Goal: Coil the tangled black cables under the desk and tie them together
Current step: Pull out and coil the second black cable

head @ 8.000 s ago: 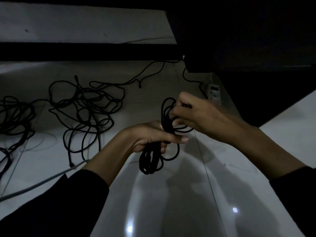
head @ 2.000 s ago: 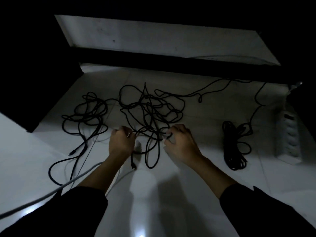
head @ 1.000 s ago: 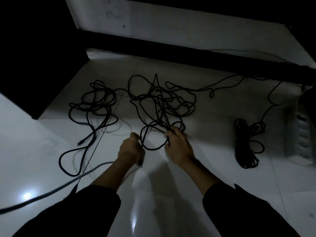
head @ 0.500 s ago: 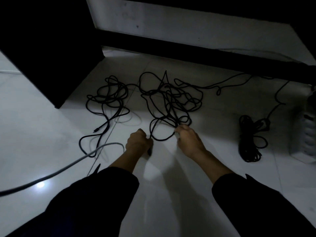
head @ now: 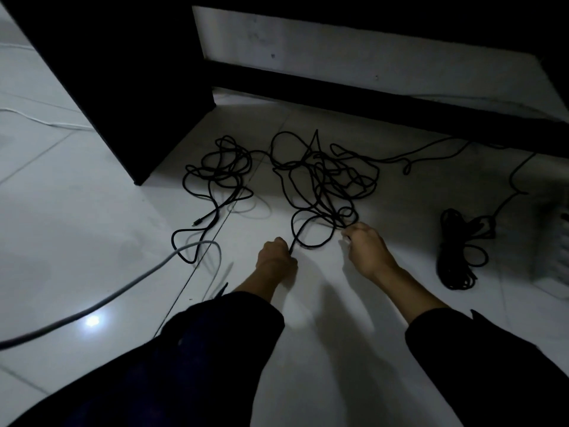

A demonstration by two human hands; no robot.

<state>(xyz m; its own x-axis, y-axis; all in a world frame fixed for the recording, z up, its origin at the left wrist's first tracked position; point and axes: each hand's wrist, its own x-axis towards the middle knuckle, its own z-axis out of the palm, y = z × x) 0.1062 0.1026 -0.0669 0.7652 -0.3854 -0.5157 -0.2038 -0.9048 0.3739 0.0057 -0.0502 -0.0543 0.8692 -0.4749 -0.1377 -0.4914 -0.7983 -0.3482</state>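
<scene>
A tangled black cable (head: 326,183) sprawls on the white tile floor under the desk. My left hand (head: 275,258) grips a strand of it near its end, fingers curled round the cable. My right hand (head: 365,248) pinches the near edge of the same tangle. A loop of cable lies on the floor between the two hands. A second loose black cable (head: 218,174) with a plug end lies to the left. A coiled black cable bundle (head: 458,251) lies on the floor to the right.
A dark desk panel (head: 123,81) stands at the left, a dark crossbar (head: 369,100) runs along the back. A grey cable (head: 123,291) crosses the floor at lower left. A white power strip (head: 554,251) sits at the right edge.
The coiled bundle that both hands held has been laid on the floor at right. Both hands went to the middle tangle and have pulled its near strands toward me; the view shifted left.
</scene>
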